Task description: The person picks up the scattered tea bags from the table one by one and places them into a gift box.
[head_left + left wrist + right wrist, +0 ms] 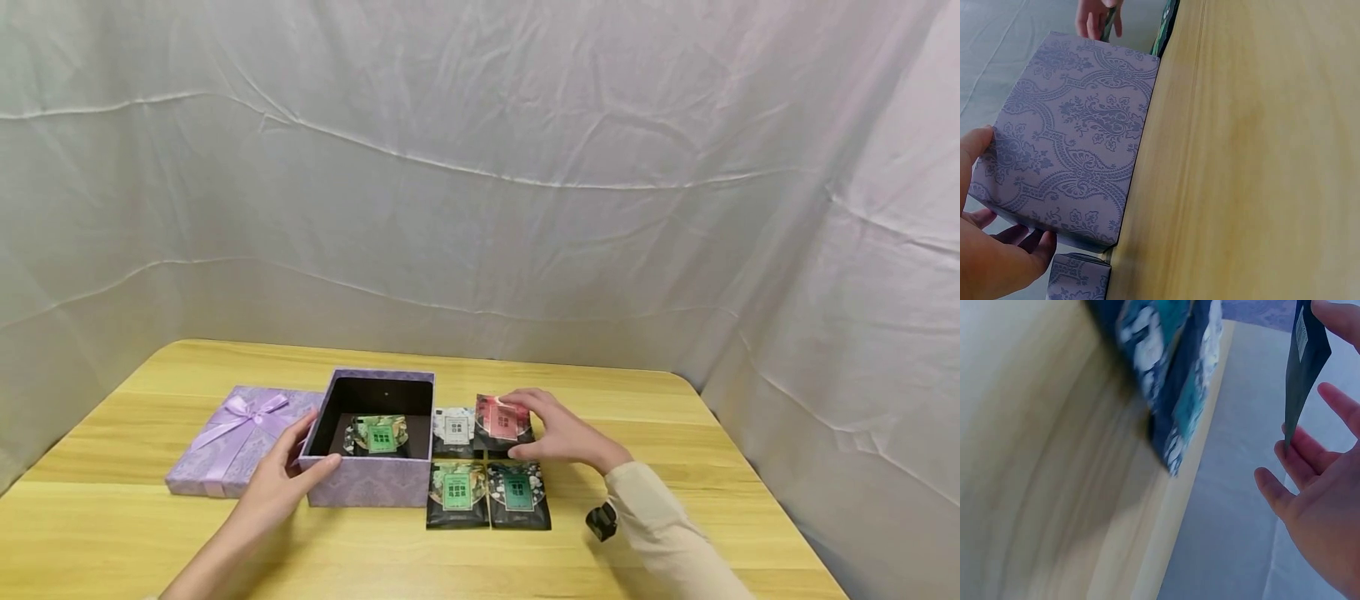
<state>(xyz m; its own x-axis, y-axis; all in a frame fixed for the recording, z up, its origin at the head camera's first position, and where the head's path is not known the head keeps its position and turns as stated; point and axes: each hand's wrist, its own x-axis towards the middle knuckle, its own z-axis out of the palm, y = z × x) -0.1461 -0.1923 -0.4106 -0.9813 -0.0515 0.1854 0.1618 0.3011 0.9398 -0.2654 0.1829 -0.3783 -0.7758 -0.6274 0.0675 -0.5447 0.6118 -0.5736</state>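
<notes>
An open purple patterned gift box point(369, 483) stands on the table, dark inside, with a green-labelled tea sachet point(384, 435) in it. My left hand point(277, 483) grips its near left corner, thumb at the front rim, fingers along the left side. To the right, my right hand point(558, 433) holds a red-labelled tea sachet point(501, 421) between thumb and fingers. The right wrist view shows this sachet point(1302, 369) edge-on, raised. Beside it lies a white-labelled sachet point(456, 432), partly overlapped. Nearer me lie a green-labelled sachet point(457, 498) and a teal-labelled sachet point(519, 498), side by side.
The purple lid point(225, 454) with its ribbon bow lies left of the box, behind my left hand. A small black object point(602, 522) shows by my right sleeve. Grey fabric point(480, 242) hangs beyond the wooden table's point(375, 558) far edge and at its sides.
</notes>
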